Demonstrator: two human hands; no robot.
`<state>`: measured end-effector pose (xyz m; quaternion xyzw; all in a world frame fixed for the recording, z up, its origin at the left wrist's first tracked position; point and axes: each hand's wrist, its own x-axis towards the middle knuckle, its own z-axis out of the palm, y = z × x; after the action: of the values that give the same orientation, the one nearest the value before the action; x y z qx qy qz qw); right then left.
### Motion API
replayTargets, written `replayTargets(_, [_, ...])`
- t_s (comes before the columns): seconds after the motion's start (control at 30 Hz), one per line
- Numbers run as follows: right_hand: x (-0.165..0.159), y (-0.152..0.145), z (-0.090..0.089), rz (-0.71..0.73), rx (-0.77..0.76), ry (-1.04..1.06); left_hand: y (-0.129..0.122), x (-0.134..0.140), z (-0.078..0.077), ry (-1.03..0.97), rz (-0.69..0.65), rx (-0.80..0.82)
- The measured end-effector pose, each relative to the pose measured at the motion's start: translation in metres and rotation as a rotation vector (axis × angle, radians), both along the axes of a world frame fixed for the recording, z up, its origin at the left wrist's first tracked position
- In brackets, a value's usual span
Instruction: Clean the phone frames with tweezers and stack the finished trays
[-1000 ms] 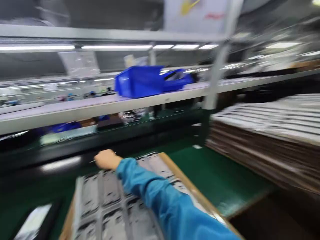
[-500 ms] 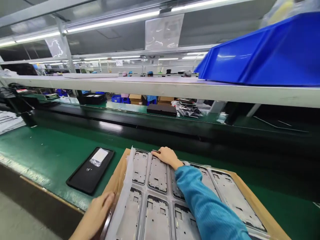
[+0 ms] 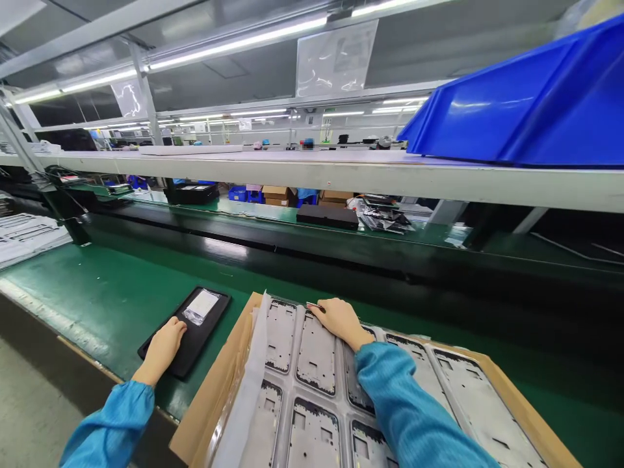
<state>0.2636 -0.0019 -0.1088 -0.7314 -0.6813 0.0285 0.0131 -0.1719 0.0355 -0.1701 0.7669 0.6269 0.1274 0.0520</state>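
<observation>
My left hand [image 3: 166,344] is over the near part of a flat black tray [image 3: 188,357], its fingers closed together; whether anything is between them I cannot make out. A small clear bag with a white label [image 3: 202,304] lies on the tray just beyond the fingertips. My right hand [image 3: 340,320] is pinched at the far edge of a clear blister tray [image 3: 292,383] holding several grey metal phone frames [image 3: 316,354]. Something small and thin shows at its fingertips, too little to name. The blister tray sits in a cardboard box [image 3: 209,396], with a white foam sheet [image 3: 248,383] along its left side.
A green work table [image 3: 97,286] runs beneath everything, with a dark channel [image 3: 273,260] behind. Above is a white shelf [image 3: 292,172] carrying a blue bin [image 3: 517,97] at the right. White stacked sheets [image 3: 29,237] lie at the far left.
My left hand has left the side of the box and moved left and up onto the black tray. My right hand keeps its place at the far edge. The view has shifted slightly left.
</observation>
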Motion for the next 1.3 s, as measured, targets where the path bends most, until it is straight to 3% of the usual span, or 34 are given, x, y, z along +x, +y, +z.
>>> replayTargets(0.23, [-0.002,-0.001,-0.001,-0.001,0.005,0.009,0.018,0.008,0.01,-0.056,-0.114,-0.093])
replayTargets(0.33, [-0.003,-0.003,-0.001,-0.007,0.036,0.03,0.024,0.011,0.029,-0.205,-0.141,-0.094])
replayTargets(0.47, [-0.001,-0.001,-0.005,-0.001,0.101,0.086,0.026,0.021,0.069,-0.488,-0.156,-0.06])
replayTargets(0.57, [0.001,0.001,-0.01,0.012,0.159,0.118,0.019,0.051,0.101,-0.797,-0.175,-0.037])
replayTargets(0.67, [0.001,-0.001,-0.013,0.035,0.228,0.116,0.002,0.1,0.129,-1.162,-0.238,-0.03])
replayTargets(0.83, [0.002,0.002,-0.02,0.061,0.364,0.071,-0.028,0.176,0.16,-1.635,-0.48,-0.118])
replayTargets(1.03, [0.014,0.012,-0.04,0.039,0.477,0.083,-0.035,0.2,0.171,-1.911,-0.695,-0.263])
replayTargets(1.3, [0.02,0.019,-0.042,0.138,0.656,0.227,-0.026,0.199,0.164,-2.007,-0.782,-0.394])
